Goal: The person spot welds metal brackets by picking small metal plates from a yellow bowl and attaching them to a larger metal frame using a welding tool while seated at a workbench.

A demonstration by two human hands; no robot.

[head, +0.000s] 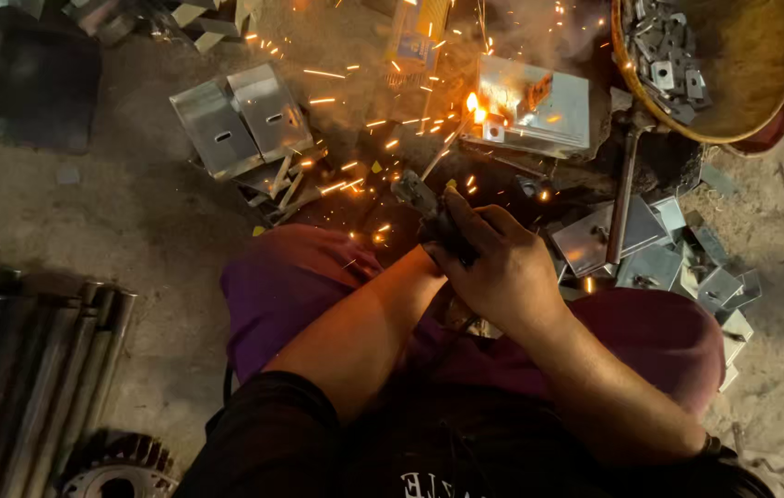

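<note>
My right hand is shut on a dark welding electrode holder above my knees in purple trousers. A thin welding rod runs up from the holder to a bright arc at the edge of a folded grey metal bracket on the floor. Orange sparks scatter to the left and towards me. My left forearm crosses under my right hand; the left hand itself is hidden beneath it, so its grip is unclear.
A yellow bowl holding several small metal pieces stands at the top right. Folded brackets lie at the upper left, more brackets at the right. Metal pipes and a toothed gear sit at the lower left.
</note>
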